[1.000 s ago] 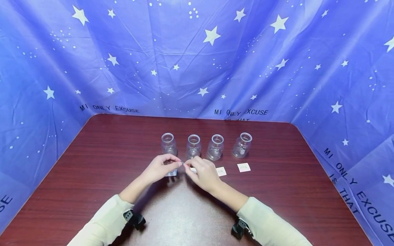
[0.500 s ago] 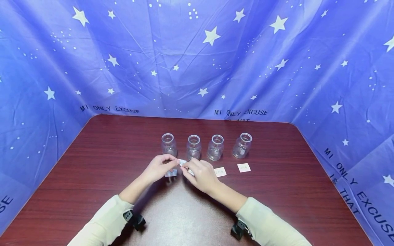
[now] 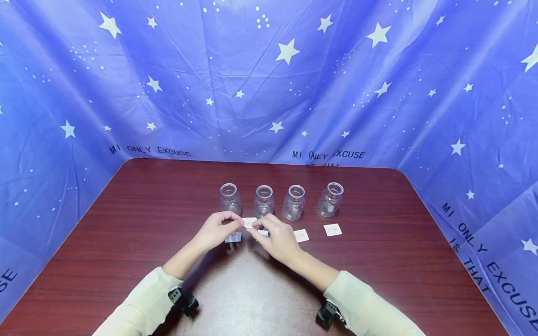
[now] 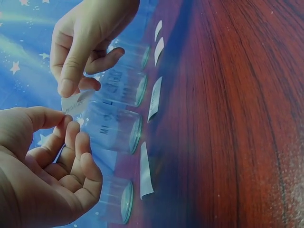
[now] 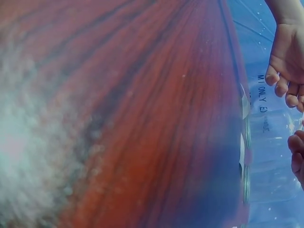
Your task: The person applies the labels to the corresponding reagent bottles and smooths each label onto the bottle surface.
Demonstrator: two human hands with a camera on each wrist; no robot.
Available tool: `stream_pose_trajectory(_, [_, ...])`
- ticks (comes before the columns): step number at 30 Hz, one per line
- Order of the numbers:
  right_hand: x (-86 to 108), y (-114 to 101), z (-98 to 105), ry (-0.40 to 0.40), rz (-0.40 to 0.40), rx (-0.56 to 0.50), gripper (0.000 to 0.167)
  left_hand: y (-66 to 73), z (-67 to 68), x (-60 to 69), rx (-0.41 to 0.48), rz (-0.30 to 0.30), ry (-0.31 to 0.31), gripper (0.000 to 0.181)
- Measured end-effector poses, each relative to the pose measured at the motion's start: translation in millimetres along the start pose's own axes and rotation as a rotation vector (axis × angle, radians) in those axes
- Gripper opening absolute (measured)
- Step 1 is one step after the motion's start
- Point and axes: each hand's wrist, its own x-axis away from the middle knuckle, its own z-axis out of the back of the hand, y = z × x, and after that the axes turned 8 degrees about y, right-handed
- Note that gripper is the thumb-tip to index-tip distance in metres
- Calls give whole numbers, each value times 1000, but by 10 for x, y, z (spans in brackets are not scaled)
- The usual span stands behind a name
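Note:
A small white paper label (image 3: pixel 249 222) with writing on it is stretched between my two hands above the table. My left hand (image 3: pixel 217 229) pinches its left edge between thumb and forefinger. At the opposite edge, my right hand (image 3: pixel 278 237) pinches it the same way. In the left wrist view the label (image 4: pixel 75 103) shows between the fingertips of both hands, its writing too small to read. Just behind the hands stands a glass jar (image 3: pixel 230 200), with another glass jar (image 3: pixel 264 200) to its right; both are upright, open-topped and transparent.
Two more glass jars, a middle-right jar (image 3: pixel 293 205) and a far-right jar (image 3: pixel 330 201), complete the row. Before the jars lie several white labels: a left label (image 3: pixel 233 237), one partly hidden by the right hand, a label (image 3: pixel 301 235) and a right label (image 3: pixel 332 229). A starry blue curtain (image 3: pixel 235 70) surrounds the brown table (image 3: pixel 159 196).
Between my fingertips the label, seen edge-on at first, has turned so that its written face shows. Both hands stay nearly in place; the jars and loose labels have not moved.

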Motion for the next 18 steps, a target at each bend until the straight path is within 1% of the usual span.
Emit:
stream_pose_trajectory(2, [8,1,8,-16,-64,-12,14,-2,-3,0,0,-5,5,16])
stream_pose_trajectory(4, [14,2,17,-26,-111,-14,15,5,-3,2,1,-6,10,15])
stream_pose_trajectory(8, [11,7,30,-29,-166,-41,16,6,2,2,-6,-9,25,15])
stream_pose_trajectory(11, [-1,15,29,-23,-216,-100,13,-1,13,3,-23,-12,30,15])
stream_pose_trajectory(14, [-23,28,24,-21,-294,-171,10,-13,22,8,-32,-12,28,14])
stream_pose_trajectory(18, [-58,48,8,-53,-392,-206,11,-36,33,17,-36,-33,14,15])
